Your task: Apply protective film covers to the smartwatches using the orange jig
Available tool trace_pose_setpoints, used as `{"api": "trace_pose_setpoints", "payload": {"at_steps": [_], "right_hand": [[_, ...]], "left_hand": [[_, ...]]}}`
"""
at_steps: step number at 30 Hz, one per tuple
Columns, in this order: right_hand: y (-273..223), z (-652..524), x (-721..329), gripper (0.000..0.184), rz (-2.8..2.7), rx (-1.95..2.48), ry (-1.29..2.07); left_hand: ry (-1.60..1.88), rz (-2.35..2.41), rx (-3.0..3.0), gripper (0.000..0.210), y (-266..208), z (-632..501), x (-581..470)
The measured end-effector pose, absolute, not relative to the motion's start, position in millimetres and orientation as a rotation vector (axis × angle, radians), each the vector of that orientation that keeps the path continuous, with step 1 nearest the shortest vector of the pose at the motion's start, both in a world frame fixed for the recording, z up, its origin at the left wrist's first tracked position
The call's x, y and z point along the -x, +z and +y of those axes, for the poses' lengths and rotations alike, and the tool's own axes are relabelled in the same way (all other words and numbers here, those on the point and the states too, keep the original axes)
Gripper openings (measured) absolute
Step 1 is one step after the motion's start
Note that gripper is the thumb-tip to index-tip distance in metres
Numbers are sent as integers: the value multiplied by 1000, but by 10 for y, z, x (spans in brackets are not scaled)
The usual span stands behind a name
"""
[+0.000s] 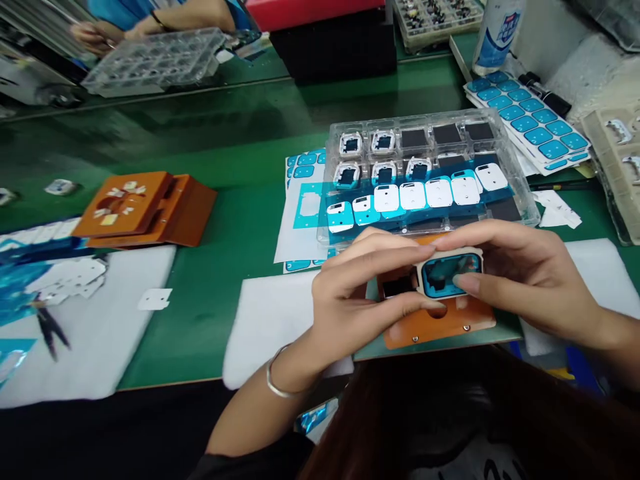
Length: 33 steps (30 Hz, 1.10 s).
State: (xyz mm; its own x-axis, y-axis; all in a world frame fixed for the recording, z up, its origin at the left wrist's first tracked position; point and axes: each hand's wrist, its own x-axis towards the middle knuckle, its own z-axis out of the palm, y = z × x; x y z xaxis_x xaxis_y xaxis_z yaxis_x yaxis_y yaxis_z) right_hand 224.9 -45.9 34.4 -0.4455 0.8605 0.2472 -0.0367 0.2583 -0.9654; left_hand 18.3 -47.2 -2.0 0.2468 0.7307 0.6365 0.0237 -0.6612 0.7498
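Note:
Between both hands is a small white watch case (450,275) with a blue-edged, dark inside facing me. My left hand (363,287) grips its left end between thumb and fingers. My right hand (525,270) has its fingers along the top edge and the thumb pressed on the inside face. Under the hands lies an orange fixture plate (445,327) with small screws. Just beyond stands a clear plastic tray (525,193) holding several similar cases and dark pads. Across the tray's front runs a blue strip of white rounded adhesive stickers (413,196).
At left stand an orange block fixture (145,207) and a white foam sheet (125,320) bearing scissors (50,330) and sticker scraps. Blue sticker sheets (530,117) and a spray bottle (500,33) are at back right. A co-worker's arms (185,17) are behind another clear tray (155,60).

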Motion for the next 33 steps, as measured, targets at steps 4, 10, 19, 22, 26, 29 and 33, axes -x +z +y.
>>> {"api": "trace_pose_setpoints", "payload": {"at_steps": [4,10,19,22,26,29,33], "right_hand": [[327,-438,-2292,27,-1671,766,1296],[315,-365,-2337,19,-1691,737,1258],[325,-359,-2341,20,-1788,735,1161],[328,-366,-2338,22,-1813,692,1126],[330,-373,-2337,22,-1845,651,1074],[326,-385,-2338,22,-1859,661,1047],[328,-404,-2345,25,-1868,641,984]], "left_hand": [[1441,727,-1767,53,-42,-434,-171],[1429,837,-1559,44,-28,-418,-160],[1421,859,-1535,39,1,-429,-162],[1422,843,-1565,40,-6,-425,-155],[1448,791,-1611,38,-22,-419,-139],[1451,757,-1639,38,-24,-422,-128],[1464,725,-1703,44,-13,-421,-122]]}}
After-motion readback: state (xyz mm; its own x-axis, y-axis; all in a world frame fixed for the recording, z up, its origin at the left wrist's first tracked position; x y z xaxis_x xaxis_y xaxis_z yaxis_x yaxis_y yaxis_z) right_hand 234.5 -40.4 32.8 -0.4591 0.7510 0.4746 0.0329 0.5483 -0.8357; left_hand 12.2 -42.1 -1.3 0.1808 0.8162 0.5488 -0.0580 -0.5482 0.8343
